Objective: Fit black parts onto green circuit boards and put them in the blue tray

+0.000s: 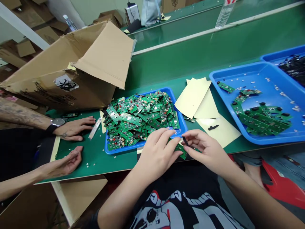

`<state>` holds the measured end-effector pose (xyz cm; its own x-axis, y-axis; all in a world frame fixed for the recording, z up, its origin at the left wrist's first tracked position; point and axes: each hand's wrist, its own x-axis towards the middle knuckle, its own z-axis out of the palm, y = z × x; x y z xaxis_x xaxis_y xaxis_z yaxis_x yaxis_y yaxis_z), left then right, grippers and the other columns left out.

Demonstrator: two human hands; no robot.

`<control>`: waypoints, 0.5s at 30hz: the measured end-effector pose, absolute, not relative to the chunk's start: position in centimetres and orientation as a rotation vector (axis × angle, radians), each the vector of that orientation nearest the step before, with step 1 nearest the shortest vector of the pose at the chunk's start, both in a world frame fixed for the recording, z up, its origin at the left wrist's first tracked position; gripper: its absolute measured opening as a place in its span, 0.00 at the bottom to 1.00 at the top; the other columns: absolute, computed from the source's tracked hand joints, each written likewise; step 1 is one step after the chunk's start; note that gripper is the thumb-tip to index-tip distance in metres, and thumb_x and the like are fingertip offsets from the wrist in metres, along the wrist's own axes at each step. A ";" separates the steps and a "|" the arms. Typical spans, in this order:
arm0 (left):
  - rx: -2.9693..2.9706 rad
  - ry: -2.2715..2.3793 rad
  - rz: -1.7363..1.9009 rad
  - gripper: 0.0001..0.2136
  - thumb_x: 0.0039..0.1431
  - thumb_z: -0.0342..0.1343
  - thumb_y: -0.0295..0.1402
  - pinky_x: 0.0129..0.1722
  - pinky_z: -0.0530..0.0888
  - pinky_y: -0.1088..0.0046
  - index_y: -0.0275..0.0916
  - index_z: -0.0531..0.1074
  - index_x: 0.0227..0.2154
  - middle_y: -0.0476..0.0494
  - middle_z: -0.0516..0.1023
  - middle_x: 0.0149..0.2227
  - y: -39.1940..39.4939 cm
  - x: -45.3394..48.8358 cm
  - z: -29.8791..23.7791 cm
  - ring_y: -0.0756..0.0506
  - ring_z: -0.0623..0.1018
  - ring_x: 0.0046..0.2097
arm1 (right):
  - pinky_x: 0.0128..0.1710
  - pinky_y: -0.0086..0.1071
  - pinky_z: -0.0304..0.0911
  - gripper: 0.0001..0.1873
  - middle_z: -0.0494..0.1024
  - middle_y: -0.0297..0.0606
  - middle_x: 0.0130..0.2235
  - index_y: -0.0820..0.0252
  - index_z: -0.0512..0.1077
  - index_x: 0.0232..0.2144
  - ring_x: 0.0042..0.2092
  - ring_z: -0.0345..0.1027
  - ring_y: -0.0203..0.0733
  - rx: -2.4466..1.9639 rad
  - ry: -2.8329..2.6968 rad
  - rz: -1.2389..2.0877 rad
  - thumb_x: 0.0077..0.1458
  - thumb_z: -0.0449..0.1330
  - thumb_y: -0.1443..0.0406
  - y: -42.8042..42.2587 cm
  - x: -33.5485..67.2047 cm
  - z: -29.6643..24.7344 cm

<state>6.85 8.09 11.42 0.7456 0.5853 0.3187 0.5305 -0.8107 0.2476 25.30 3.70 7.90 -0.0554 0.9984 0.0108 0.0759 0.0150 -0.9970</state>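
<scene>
My left hand [159, 152] is closed on a small green circuit board [182, 152] at the table's front edge; its fingers cover part of the board. Pinched in the fingertips of my right hand [205, 149] is a small black strip-like part [185, 141], close against the board. Just beyond my left hand stands a blue tray [170, 93] heaped with green circuit boards [133, 119]. A similar black piece [213, 127] lies on yellow paper [227, 131] beyond my right hand.
At the right, another blue tray [254, 140] holds several boards [264, 119] and white bits. Behind it is a tray with dark parts [295, 68]. A cardboard box [90, 82] stands at left. A co-worker's hands [71, 128] rest at the table's left. A bottle [224, 16] stands behind.
</scene>
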 end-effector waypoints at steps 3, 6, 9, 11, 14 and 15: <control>2.643 0.820 0.365 0.11 0.60 0.57 0.33 0.57 0.67 0.51 0.35 0.71 0.44 0.39 0.78 0.42 8.6 7.5 11.3 0.40 0.76 0.47 | 0.37 0.30 0.73 0.08 0.77 0.38 0.37 0.58 0.70 0.40 0.36 0.74 0.38 -1.258 -1.429 1.046 0.56 0.58 0.66 3.7 25.2 8.1; 2.349 0.874 0.302 0.14 0.59 0.59 0.33 0.47 0.74 0.60 0.35 0.71 0.47 0.42 0.79 0.38 8.8 7.6 10.8 0.43 0.77 0.40 | 0.37 0.31 0.72 0.06 0.78 0.38 0.37 0.57 0.72 0.39 0.37 0.74 0.40 -1.331 -1.508 0.824 0.59 0.57 0.65 3.7 25.4 8.1; 2.036 0.915 0.389 0.21 0.58 0.60 0.35 0.41 0.73 0.68 0.39 0.68 0.54 0.45 0.77 0.36 8.7 7.4 10.3 0.46 0.76 0.37 | 0.38 0.31 0.71 0.07 0.79 0.37 0.36 0.57 0.73 0.38 0.37 0.74 0.40 -1.367 -1.563 0.680 0.61 0.54 0.65 3.8 25.8 7.8; 1.853 0.883 0.429 0.23 0.57 0.61 0.36 0.39 0.72 0.71 0.40 0.68 0.55 0.48 0.76 0.32 8.5 7.3 10.1 0.47 0.75 0.35 | 0.38 0.30 0.71 0.07 0.79 0.37 0.36 0.57 0.73 0.37 0.37 0.74 0.40 -1.368 -1.591 0.634 0.61 0.54 0.66 3.9 25.9 7.7; 1.638 0.846 0.498 0.21 0.54 0.62 0.36 0.38 0.71 0.72 0.39 0.71 0.52 0.50 0.73 0.30 8.1 7.4 9.7 0.48 0.73 0.33 | 0.38 0.30 0.71 0.07 0.79 0.37 0.36 0.57 0.73 0.37 0.37 0.75 0.40 -1.366 -1.617 0.578 0.61 0.55 0.67 4.0 25.9 7.6; 1.586 0.843 0.522 0.21 0.54 0.62 0.36 0.38 0.71 0.72 0.39 0.71 0.51 0.50 0.72 0.30 8.0 7.4 9.6 0.49 0.72 0.33 | 0.37 0.30 0.71 0.07 0.79 0.37 0.36 0.57 0.73 0.37 0.37 0.75 0.40 -1.361 -1.631 0.558 0.61 0.55 0.67 4.0 25.8 7.6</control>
